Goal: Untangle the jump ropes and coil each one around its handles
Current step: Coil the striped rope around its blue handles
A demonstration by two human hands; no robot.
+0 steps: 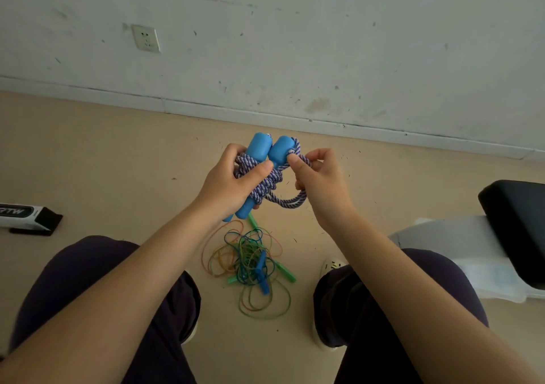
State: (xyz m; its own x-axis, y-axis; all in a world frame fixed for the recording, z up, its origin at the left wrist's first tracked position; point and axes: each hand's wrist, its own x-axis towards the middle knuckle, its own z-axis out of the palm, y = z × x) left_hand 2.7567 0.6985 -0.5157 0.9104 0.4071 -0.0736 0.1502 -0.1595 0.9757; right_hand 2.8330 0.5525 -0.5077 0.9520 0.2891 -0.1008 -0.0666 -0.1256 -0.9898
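Two thick blue handles stand side by side, wound with a purple-and-white braided rope. My left hand grips the wrapped bundle, thumb pressed across the coils. My right hand pinches the rope's loose end beside the right handle, and a short loop hangs below it. On the floor between my knees lies a tangle of thin ropes in green, blue, orange and yellow, with a small blue handle and green handles among them.
A beige floor runs to a scuffed white wall with a socket. A black-and-white box lies at the left. A black padded seat over white plastic stands at the right. My knees flank the tangle.
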